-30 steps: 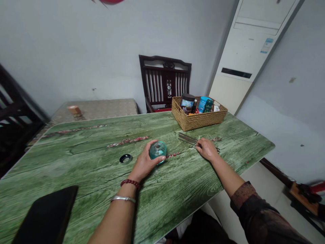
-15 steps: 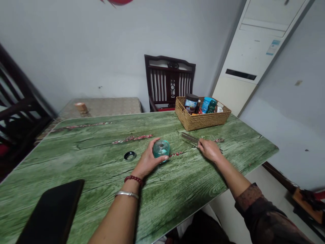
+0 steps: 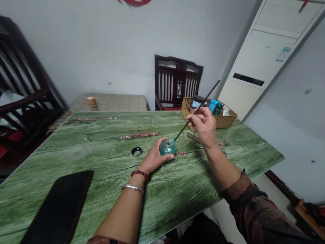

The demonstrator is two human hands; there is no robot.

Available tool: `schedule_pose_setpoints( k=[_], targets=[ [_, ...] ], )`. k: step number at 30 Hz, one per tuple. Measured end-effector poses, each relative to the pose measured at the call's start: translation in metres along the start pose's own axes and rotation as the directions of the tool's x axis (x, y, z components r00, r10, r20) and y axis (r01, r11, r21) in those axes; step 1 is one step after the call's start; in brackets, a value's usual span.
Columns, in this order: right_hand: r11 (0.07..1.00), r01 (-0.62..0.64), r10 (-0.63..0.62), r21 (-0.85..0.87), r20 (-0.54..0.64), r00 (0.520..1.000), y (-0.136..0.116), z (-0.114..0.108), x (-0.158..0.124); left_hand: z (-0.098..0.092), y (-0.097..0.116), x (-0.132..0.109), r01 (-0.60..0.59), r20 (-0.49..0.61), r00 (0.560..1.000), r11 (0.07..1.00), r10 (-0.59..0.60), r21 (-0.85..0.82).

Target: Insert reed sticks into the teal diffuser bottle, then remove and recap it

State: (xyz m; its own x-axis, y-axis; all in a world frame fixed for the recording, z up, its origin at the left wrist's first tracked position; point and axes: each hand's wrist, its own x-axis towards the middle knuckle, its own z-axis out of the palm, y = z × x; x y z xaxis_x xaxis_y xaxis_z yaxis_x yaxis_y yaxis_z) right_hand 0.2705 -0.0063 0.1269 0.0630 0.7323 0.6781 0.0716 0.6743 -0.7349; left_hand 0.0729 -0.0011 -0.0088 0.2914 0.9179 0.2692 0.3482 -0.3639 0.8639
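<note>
Looking down from my head, I see my left hand (image 3: 154,159) cupped around the squat teal glass bottle (image 3: 168,147), fingers wrapped on its near side, the bottle resting on the green wood-grain surface (image 3: 101,135) at about 12 o'clock from where I sit. Its mouth is open, with no cap on it.

My right hand (image 3: 203,125) is raised off the surface, and its thumb and fingertips pinch one thin dark stick (image 3: 196,110). The stick slants steeply, its upper end pointing toward 1 o'clock and its lower tip just beside the bottle's mouth. I can't tell whether the tip touches the glass; it doesn't look inside.

The bundle of matching sticks (image 3: 193,137) lies on the surface just below my raised right hand, around 1 o'clock. A black ring (image 3: 136,151) sits at 11 o'clock, a little way from the bottle. The wicker basket (image 3: 225,120) of jars stands further out, at 1 o'clock, and a black phone (image 3: 58,206) lies at 8 o'clock.

To do this well, I'd judge that my left hand should keep the bottle pressed flat and steady. My right hand's light pinch gives good control of the tip, and holding the stick nearer its lower end would reduce wobble.
</note>
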Motion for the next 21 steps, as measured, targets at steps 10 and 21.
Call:
schedule_pose_setpoints(
  k=[10, 21],
  targets=[
    [0.993, -0.105, 0.110, -0.054, 0.102, 0.989, 0.047, 0.033, -0.015, 0.001, -0.003, 0.000, -0.011, 0.007, 1.000, 1.000, 0.011, -0.022],
    [0.819, -0.061, 0.096, -0.571, 0.030, 0.995, 0.073, -0.044, -0.040, 0.000, 0.000, 0.001, 0.001, -0.009, 1.000, 1.000, -0.001, 0.003]
  ],
)
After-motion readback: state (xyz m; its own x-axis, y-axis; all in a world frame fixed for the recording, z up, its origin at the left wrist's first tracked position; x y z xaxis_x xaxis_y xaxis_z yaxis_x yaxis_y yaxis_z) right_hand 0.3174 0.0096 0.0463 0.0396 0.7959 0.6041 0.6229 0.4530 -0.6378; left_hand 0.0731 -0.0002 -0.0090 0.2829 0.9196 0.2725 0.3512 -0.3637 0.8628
